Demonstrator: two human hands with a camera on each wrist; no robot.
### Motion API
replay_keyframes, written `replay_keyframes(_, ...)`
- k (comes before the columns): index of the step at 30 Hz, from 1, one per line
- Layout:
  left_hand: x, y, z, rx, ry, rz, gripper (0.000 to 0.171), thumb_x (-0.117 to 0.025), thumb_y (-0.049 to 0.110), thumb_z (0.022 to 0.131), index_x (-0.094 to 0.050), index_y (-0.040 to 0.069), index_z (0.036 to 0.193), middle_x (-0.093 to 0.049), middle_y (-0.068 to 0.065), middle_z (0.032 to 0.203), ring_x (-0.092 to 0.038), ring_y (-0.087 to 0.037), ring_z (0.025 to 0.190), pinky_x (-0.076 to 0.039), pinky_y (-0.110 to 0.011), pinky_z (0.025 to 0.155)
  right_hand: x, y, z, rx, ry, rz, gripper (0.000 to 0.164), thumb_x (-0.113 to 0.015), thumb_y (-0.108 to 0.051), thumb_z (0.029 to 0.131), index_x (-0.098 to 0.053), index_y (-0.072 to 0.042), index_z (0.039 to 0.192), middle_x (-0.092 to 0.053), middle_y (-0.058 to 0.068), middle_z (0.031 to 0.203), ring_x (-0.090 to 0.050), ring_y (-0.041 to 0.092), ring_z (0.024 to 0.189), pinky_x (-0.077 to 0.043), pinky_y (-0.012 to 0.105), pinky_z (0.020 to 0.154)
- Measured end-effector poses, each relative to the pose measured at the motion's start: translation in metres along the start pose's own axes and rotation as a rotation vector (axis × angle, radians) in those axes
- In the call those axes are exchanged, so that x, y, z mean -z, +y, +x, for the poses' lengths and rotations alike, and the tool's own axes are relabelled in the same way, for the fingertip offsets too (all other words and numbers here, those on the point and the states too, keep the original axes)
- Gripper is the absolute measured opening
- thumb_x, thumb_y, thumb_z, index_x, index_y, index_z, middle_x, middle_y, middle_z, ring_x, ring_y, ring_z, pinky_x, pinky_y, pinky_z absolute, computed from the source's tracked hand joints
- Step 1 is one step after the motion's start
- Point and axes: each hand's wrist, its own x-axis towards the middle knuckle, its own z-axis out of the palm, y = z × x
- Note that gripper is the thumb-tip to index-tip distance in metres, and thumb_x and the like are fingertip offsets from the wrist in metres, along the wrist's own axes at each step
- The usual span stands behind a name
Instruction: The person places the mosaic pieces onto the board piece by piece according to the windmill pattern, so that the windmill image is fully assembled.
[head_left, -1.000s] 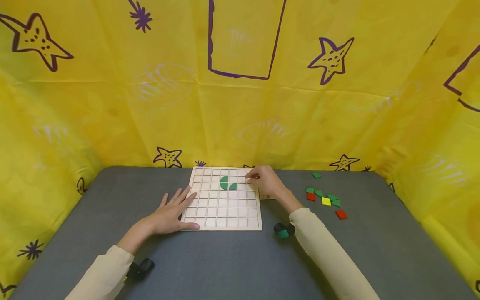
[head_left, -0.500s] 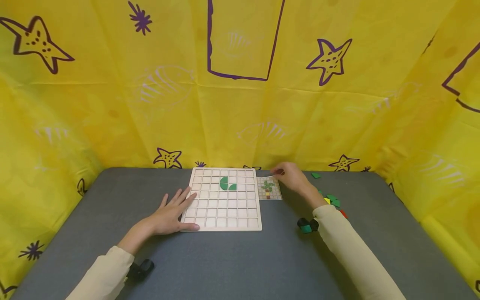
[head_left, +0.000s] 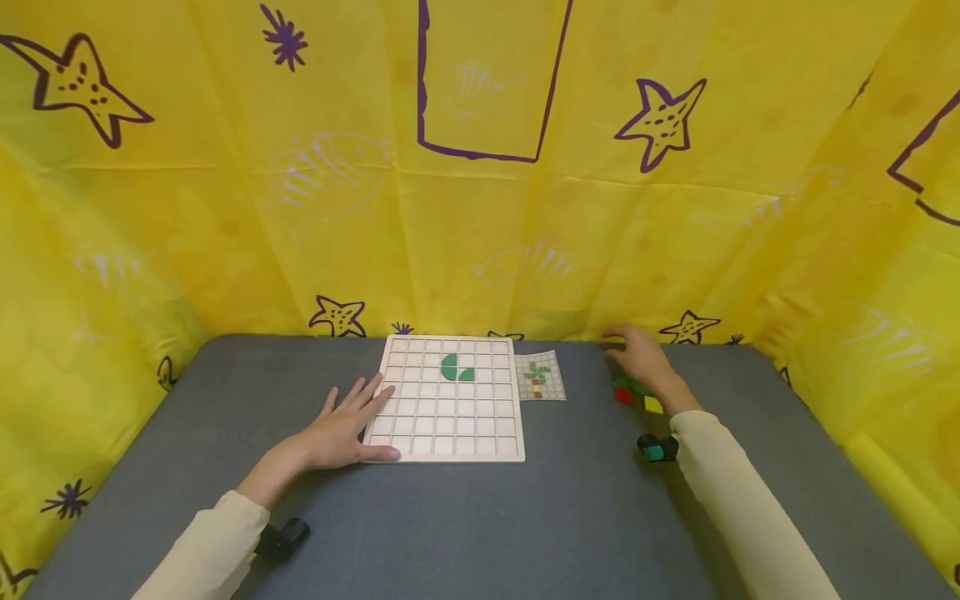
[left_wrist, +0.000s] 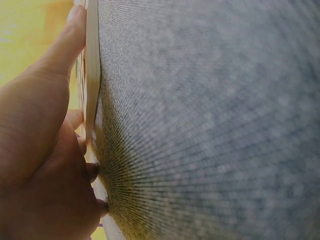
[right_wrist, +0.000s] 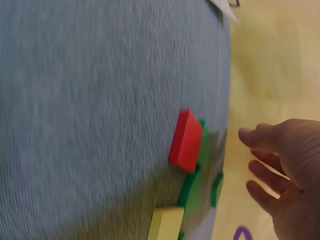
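My left hand (head_left: 341,429) rests with spread fingers on the left edge of a pale wooden grid board (head_left: 442,423). In the left wrist view its thumb (left_wrist: 62,50) lies along the board's rim. Three green quarter-circle tiles (head_left: 448,372) sit in cells in the upper middle. My right hand (head_left: 643,360) hovers over the loose tiles at the far right, its fingers loosely bent and holding nothing. Beneath and beside it lie a red square tile (right_wrist: 186,142), a yellow square tile (right_wrist: 166,225) and green tiles (right_wrist: 217,189); the hand and arm hide others.
A small pattern card (head_left: 551,387), showing a green, yellow and brown figure on a grid, lies against the board's right side. The grey table (head_left: 480,533) ends at a yellow patterned cloth (head_left: 480,225) hung behind and on both sides.
My right hand has moved right, from the board's upper right, past the pattern card, to the loose tiles. The card has come into full view. The left hand and board stay put.
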Motion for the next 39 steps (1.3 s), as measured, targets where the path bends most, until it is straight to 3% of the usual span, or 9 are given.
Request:
replay_keyframes(6,0.0,0.0,0.0,0.005,0.0,0.001,0.105,-0.067,0.065,0.081,-0.023,0.006,0.156,-0.007,-0.021,0.162,-0.004,-0.047,0.147,0.005,-0.069,0.109,0.01,0.018,-0.005,-0.038,-0.028,0.004,0.04,-0.059,0.002,0.093,-0.054,0.011,0.131,-0.05,0.032,0.136,-0.042,0.05,0.127,-0.038,0.061,0.1)
replay_keyframes(18,0.0,-0.001,0.0,0.006,0.001,0.0,0.105,-0.066,0.066,0.08,-0.023,0.006,0.156,-0.007,-0.021,0.162,-0.004,-0.047,0.147,0.005,-0.069,0.109,0.013,0.036,-0.012,-0.083,-0.021,-0.024,0.033,-0.062,0.003,0.09,-0.062,0.013,0.122,-0.06,0.033,0.122,-0.054,0.051,0.113,-0.045,0.06,0.093)
replay_keyframes(22,0.0,-0.001,0.0,0.008,0.002,-0.002,0.105,-0.066,0.066,0.08,-0.023,0.007,0.156,-0.007,-0.021,0.162,-0.004,-0.046,0.147,0.005,-0.069,0.109,0.011,0.037,-0.012,-0.095,-0.011,-0.043,0.031,-0.064,-0.001,0.092,-0.063,0.012,0.12,-0.062,0.031,0.119,-0.056,0.049,0.11,-0.046,0.059,0.091)
replay_keyframes(29,-0.002,-0.002,0.0,0.011,0.005,0.0,0.106,-0.065,0.068,0.08,-0.023,0.007,0.156,-0.006,-0.02,0.163,-0.003,-0.046,0.147,0.005,-0.069,0.109,0.011,0.029,-0.011,-0.153,0.02,-0.077,0.027,-0.068,-0.011,0.092,-0.071,0.008,0.111,-0.069,0.026,0.108,-0.064,0.044,0.097,-0.053,0.052,0.076)
replay_keyframes(35,-0.002,-0.002,0.0,0.012,0.006,0.0,0.106,-0.066,0.067,0.08,-0.023,0.008,0.156,-0.006,-0.019,0.163,-0.004,-0.046,0.147,0.005,-0.068,0.11,0.009,0.024,-0.009,-0.163,0.019,-0.058,0.033,-0.069,-0.01,0.091,-0.066,0.009,0.118,-0.066,0.028,0.113,-0.061,0.046,0.104,-0.049,0.057,0.086)
replay_keyframes(39,-0.001,-0.001,0.0,0.014,0.004,-0.004,0.105,-0.066,0.066,0.08,-0.023,0.008,0.156,-0.006,-0.019,0.163,-0.004,-0.045,0.147,0.006,-0.068,0.11,0.009,0.023,-0.007,-0.167,0.036,-0.041,0.032,-0.072,-0.007,0.088,-0.067,0.011,0.114,-0.067,0.029,0.109,-0.061,0.046,0.101,-0.05,0.055,0.085)
